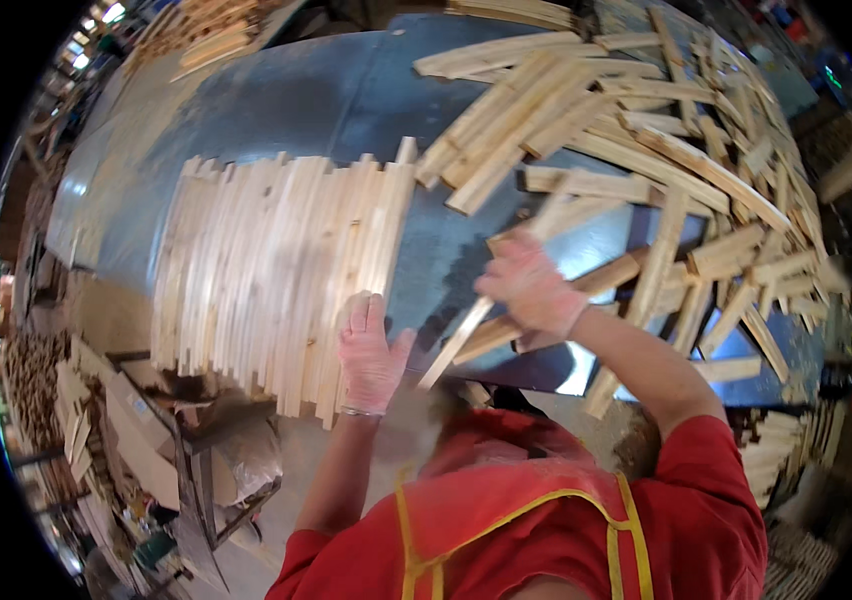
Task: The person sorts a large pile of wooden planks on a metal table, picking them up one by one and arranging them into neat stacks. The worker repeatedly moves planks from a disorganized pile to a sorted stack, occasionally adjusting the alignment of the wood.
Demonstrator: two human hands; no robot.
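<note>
Pale wood strips [266, 260] lie side by side in a wide row on the dark metal tabletop [296, 95], their ends uneven. My left hand [371, 355], in a thin translucent glove, rests with fingers outstretched against the right edge of this row, near its front end. To the right, my gloved right hand [531, 285] is closed round a wood strip [461, 340] that slants toward the table's front edge. Motion smears the far part of that strip. More loose wood strips [506, 120] lie beyond and beside the right hand.
A tangled heap of wood strips [736, 190] covers the table's right side. At lower left, below the row, stands a metal frame [191, 480] with cardboard [141, 430]. More stacked wood [206, 45] sits past the far left edge.
</note>
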